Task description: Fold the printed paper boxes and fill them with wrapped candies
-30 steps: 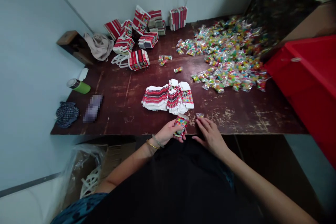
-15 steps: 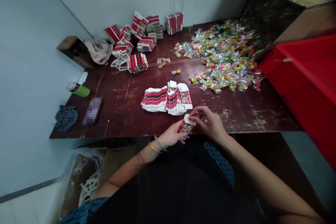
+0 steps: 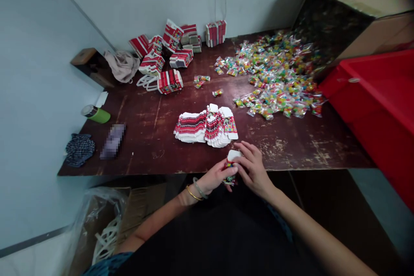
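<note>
Just past the table's front edge, my left hand (image 3: 211, 179) grips a small red printed carton (image 3: 233, 155) with its thumb across the front. A white flap stands up at the carton's top. My right hand (image 3: 254, 172) is at the carton's upper right side, fingers bent and touching it by the flap; its fingertips are partly hidden. Directly beyond the hands lies a fanned row of flattened cartons (image 3: 194, 127), red and white, with a colourful printed face at its right end.
Wrapped candies (image 3: 274, 73) are heaped at the back right, beside a red bin (image 3: 371, 82) and a cardboard box (image 3: 359, 39). Bundled cartons (image 3: 170, 81) stand at the back left. A green bottle (image 3: 100, 114), a dark checked cloth (image 3: 80, 150) and a blurred object (image 3: 113, 141) lie at left.
My right hand has moved slightly left and down against the carton, and the red piece at its fingertips no longer shows. The carton's white flap now stands more visible. The view has tilted slightly.
</note>
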Motion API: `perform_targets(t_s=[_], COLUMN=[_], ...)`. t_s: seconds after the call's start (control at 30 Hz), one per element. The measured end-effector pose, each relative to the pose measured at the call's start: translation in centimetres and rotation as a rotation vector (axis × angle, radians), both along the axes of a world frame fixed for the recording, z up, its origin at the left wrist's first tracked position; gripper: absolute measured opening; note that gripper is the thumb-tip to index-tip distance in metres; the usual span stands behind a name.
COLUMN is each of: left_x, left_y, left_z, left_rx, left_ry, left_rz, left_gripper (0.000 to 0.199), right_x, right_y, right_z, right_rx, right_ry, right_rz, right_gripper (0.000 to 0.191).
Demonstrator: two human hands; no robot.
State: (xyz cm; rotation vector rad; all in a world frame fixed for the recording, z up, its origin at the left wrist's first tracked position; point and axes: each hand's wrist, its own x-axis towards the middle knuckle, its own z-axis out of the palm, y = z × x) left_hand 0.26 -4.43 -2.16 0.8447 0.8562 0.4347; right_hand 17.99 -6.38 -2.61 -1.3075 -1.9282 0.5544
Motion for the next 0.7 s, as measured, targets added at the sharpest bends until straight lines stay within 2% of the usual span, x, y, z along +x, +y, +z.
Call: perform_targets(t_s=[0.07,0.13,0.23,0.3,0.37,0.43,0.53,0.6,0.7], left_x=[0.0,0.0,0.0,0.0,0.0,0.1,0.2,0.2,0.0], left_y=[0.1,0.3,0.7,1.0,1.3,1.6,2.1,2.4,2.5], left_z=[-0.2,-0.3,0.0,0.5,1.1,1.5,1.5,1.4,1.2], left_rx=[-0.031,-0.056,0.01,0.142,0.317,0.402,0.256,0.171,0.193], left_ry=[0.006,0.019,0.044,0.081,0.139,0.183,0.176,0.123,-0.023], left_rz=[0.055,0.078,0.052,0.008,-0.035,-0.046,0.007,0.02,-0.076], left_gripper=[0.057,0.066,0.056,0.043,0.032,0.025,0.026,0.03,0.036], right_x=[0.2,0.3,0.3,0.2,0.1,0.2,0.6,1.1,1.9], right_y=[-0.4,-0.7,-0.5,-0.1,0.4,0.8,1.3,1.5,1.9], right_z=[0.2,0.2,-0.2,-0.3,-0.1,0.6,2.0,2.7,3.1], right_rx=[-0.14,-0.331,-0.676,-0.813,-0.767,-0.573,-0.319,-0.291,-0.328], right_ry=[0.165,0.419,0.753,0.832,0.767,0.585,0.339,0.292,0.329], right_rz=[0.021,-0.026,-0.009,0.064,0.088,0.109,0.21,0.238,0.133], right_gripper=[0.026,0.035,0.041,0.036,0.028,0.021,0.029,0.032,0.026])
